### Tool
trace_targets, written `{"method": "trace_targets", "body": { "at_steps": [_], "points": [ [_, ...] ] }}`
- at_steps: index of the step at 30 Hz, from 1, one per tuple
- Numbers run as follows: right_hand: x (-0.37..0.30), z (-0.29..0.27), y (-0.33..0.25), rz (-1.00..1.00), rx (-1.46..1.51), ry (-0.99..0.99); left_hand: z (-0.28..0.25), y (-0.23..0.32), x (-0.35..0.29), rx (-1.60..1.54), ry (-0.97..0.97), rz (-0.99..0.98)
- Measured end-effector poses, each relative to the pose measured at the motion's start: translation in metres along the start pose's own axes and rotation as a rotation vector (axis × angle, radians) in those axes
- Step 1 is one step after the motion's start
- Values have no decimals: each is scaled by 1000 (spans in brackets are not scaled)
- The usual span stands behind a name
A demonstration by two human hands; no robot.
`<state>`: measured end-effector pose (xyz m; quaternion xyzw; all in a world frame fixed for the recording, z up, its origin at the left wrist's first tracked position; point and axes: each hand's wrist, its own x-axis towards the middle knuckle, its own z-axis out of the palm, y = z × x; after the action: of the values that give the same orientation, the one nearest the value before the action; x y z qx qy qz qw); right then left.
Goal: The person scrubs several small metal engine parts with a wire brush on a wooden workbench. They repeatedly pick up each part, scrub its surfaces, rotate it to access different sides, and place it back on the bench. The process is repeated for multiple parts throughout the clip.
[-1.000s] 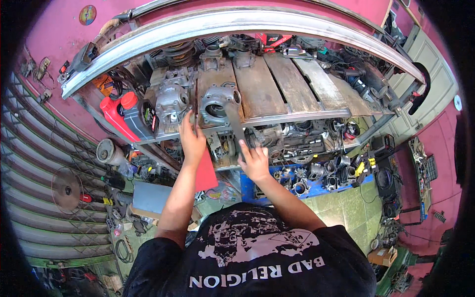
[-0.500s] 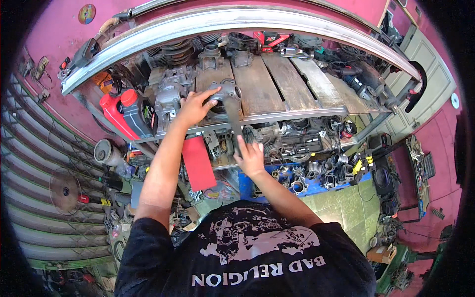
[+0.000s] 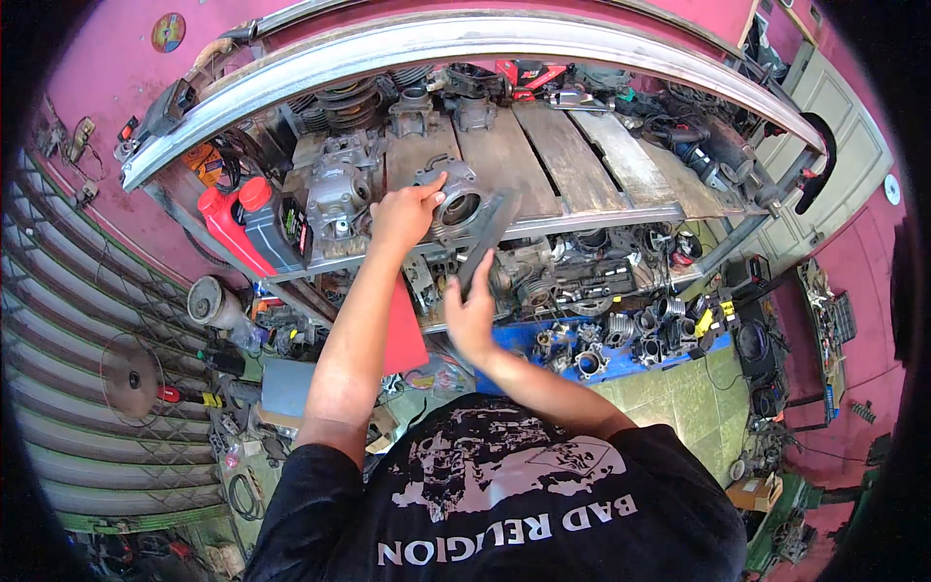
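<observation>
My left hand (image 3: 405, 215) grips the left side of a grey metal cylinder head (image 3: 456, 177) at the front edge of the wooden-slatted bench. A round opening in the part faces me. Wrapped in the fingers of my right hand (image 3: 472, 315) is a dark flat file (image 3: 493, 233), pointing up and to the right. Its blade is slightly blurred and lies just right of the opening; whether it touches the part I cannot tell. Left of my left hand sits another grey engine casting (image 3: 336, 194).
A red bottle (image 3: 225, 221) and a dark bottle with a red cap (image 3: 275, 225) stand at the bench's left end. Power tools (image 3: 703, 160) lie at its right. Below are a red panel (image 3: 405, 335) and a blue tray (image 3: 524, 339) of metal parts. A metal beam (image 3: 465, 37) crosses overhead.
The file has swung from across the cylinder head's face to its right side, uncovering the round opening. My left hand has shifted right and lower, its fingers more curled around the part.
</observation>
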<state>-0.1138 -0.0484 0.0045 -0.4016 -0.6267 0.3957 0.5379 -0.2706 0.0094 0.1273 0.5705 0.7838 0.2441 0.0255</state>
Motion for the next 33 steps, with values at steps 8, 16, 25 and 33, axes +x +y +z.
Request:
{"method": "trace_targets", "body": {
  "at_steps": [8,16,25,33],
  "points": [
    [22,0,-13,120,18,-38,-6,17,-6,103,40,20],
    [6,-6,-38,81,28,-123,5,39,-11,223,37,8],
    [49,-36,-28,233,340,-244,9,31,-9,230,65,66],
    [5,-46,-2,-113,62,-291,6,30,-6,185,33,52]
  ]
}}
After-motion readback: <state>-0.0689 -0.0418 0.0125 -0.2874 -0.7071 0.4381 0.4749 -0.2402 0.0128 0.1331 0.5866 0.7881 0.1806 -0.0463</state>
